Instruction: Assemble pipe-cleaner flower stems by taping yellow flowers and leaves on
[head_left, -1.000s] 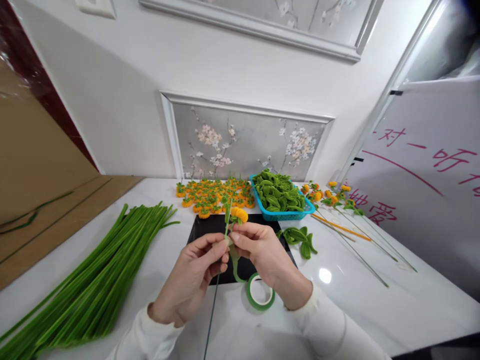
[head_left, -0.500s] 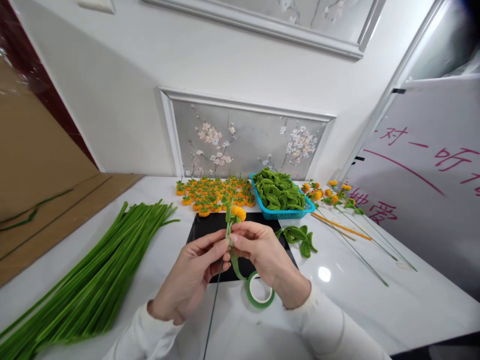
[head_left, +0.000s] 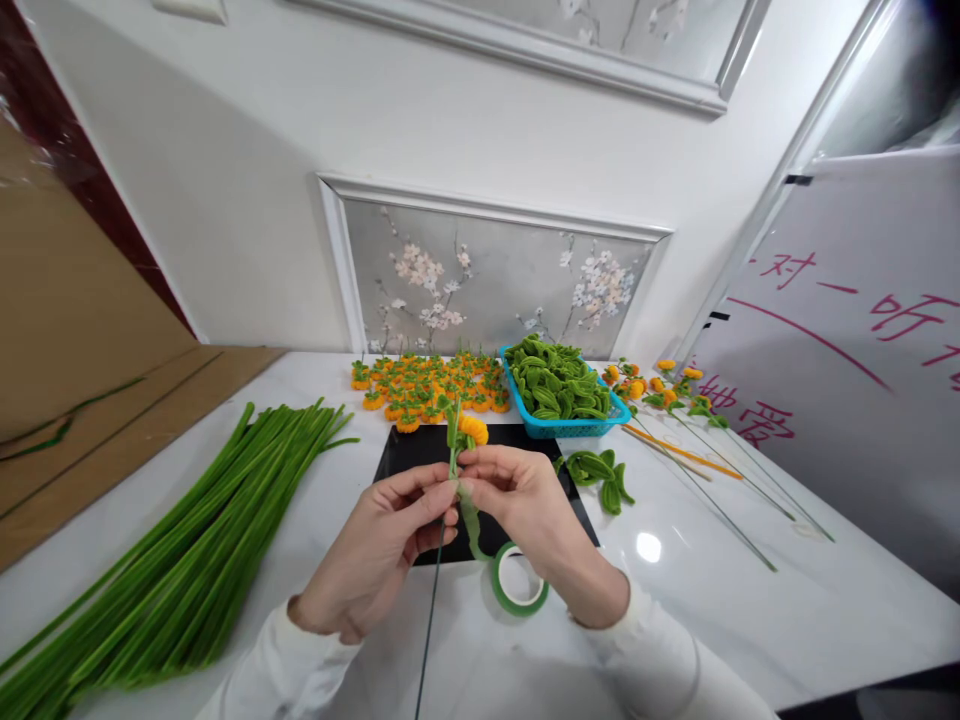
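My left hand pinches a thin dark wire stem just under a small orange pipe-cleaner flower with a green leaf. My right hand pinches the same spot from the right, fingers closed on the stem and on a strip of green floral tape. The strip runs down to a tape roll lying on the white table beneath my right wrist. Both hands hover over a black mat.
A big bundle of green pipe cleaners lies at the left. Several orange flower heads sit at the back, beside a blue basket of green leaves. Loose leaves and finished stemmed flowers lie right. A board with red writing stands right.
My hands have barely shifted, turning the stem slightly between the fingers; the flower sits a touch lower and the tape strip has moved a little.
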